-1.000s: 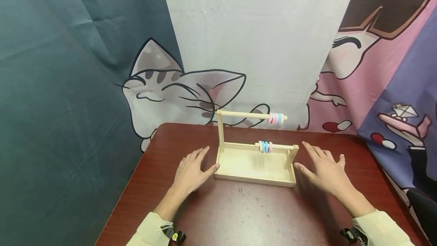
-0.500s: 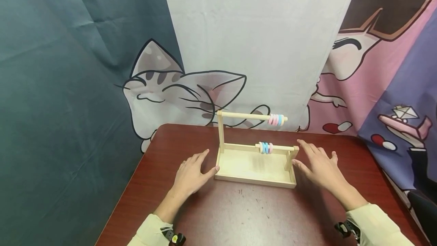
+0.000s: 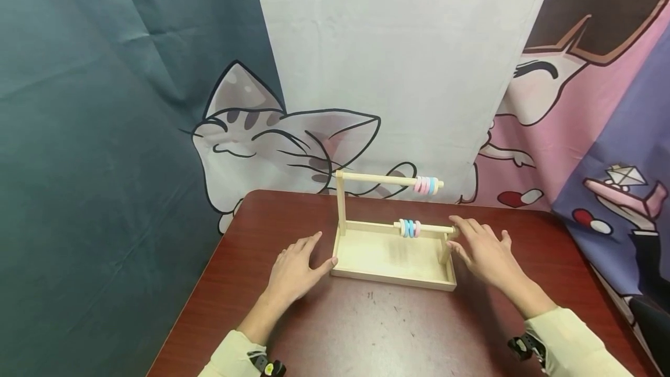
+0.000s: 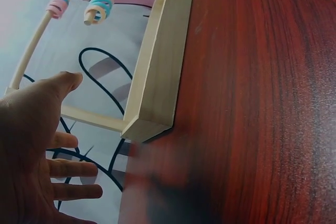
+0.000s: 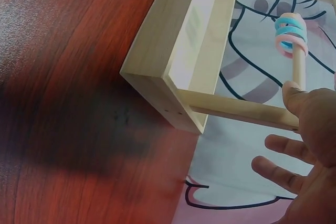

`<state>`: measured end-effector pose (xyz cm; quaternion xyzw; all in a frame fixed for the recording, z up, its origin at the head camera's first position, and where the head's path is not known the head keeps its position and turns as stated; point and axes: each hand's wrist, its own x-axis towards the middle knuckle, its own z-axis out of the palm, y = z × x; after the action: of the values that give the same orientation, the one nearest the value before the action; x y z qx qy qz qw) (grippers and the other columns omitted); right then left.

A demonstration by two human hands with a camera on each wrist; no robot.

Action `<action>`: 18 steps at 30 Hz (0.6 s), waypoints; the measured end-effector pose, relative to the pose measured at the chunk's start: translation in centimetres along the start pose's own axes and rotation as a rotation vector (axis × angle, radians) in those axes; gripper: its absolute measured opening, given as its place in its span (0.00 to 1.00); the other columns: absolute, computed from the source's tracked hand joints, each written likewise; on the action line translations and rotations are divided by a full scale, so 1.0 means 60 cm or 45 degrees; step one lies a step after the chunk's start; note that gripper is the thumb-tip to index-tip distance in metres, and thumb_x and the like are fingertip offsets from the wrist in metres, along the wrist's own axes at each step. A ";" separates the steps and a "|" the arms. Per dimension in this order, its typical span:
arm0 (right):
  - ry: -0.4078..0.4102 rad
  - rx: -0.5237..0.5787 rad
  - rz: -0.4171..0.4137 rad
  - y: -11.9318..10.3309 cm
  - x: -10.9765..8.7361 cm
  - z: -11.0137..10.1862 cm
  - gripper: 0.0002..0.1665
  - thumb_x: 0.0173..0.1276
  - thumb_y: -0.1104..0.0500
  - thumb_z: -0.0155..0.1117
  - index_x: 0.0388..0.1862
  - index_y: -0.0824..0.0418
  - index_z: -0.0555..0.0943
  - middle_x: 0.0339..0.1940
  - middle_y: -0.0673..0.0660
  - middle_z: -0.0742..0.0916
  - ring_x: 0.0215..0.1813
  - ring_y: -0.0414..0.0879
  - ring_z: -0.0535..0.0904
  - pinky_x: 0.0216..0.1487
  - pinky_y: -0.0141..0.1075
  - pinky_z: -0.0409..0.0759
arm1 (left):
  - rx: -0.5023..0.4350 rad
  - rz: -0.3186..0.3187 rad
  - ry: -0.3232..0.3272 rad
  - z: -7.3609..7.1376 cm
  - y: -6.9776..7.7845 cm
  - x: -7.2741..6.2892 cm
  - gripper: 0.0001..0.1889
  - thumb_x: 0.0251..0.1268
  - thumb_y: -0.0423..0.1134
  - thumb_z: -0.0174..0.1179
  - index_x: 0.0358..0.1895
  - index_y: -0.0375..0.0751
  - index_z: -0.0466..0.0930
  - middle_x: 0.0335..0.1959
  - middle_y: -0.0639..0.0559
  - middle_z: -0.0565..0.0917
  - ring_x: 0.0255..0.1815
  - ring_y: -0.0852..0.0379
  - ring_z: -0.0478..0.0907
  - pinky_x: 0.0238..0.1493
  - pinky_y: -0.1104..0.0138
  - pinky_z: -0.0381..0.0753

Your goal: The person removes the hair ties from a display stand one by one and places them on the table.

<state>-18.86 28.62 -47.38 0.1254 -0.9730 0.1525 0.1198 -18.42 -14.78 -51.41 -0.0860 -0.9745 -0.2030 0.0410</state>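
Observation:
A pale wooden stand with a shallow tray base (image 3: 387, 252) sits on the table. Its tall left post (image 3: 341, 202) carries an upper rod (image 3: 374, 177) with several pink, blue and cream rings (image 3: 426, 185) near the free end. From the shorter right post (image 3: 445, 249), a lower rod (image 3: 434, 228) points left, with cream, blue and pink rings (image 3: 409, 228) at its tip. My left hand (image 3: 293, 269) is spread, thumb tip right at the tray's left front corner. My right hand (image 3: 489, 255) is at the right post's top, thumb and index finger loosely about it, other fingers extended.
The dark red wooden table (image 3: 377, 330) reaches back to a hanging cloth (image 3: 408, 74) printed with cartoon figures. A teal cloth (image 3: 94, 162) hangs along the left side. Something black (image 3: 649, 324) shows past the table's right edge.
My right hand has moved left, from beside the stand up to the top of the right post. My left hand has stayed nearly still, and the stand and rings have kept their places.

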 end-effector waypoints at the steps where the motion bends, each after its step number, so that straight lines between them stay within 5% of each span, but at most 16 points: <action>1: 0.000 -0.001 -0.002 0.000 0.001 0.001 0.36 0.79 0.49 0.74 0.79 0.56 0.74 0.67 0.66 0.86 0.64 0.71 0.81 0.62 0.92 0.58 | -0.001 -0.002 0.001 0.001 0.000 0.000 0.46 0.73 0.76 0.59 0.85 0.55 0.69 0.77 0.42 0.81 0.75 0.36 0.80 0.75 0.36 0.76; 18: 0.019 0.022 -0.033 -0.001 0.013 0.012 0.19 0.84 0.55 0.68 0.69 0.55 0.82 0.61 0.61 0.90 0.62 0.69 0.83 0.62 0.91 0.60 | -0.003 -0.012 -0.014 0.012 -0.003 -0.001 0.46 0.73 0.77 0.59 0.85 0.54 0.70 0.76 0.42 0.82 0.74 0.36 0.80 0.74 0.35 0.76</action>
<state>-19.71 28.18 -47.81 0.1377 -0.9690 0.1602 0.1281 -18.40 -14.65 -52.16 -0.0828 -0.9748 -0.2040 0.0347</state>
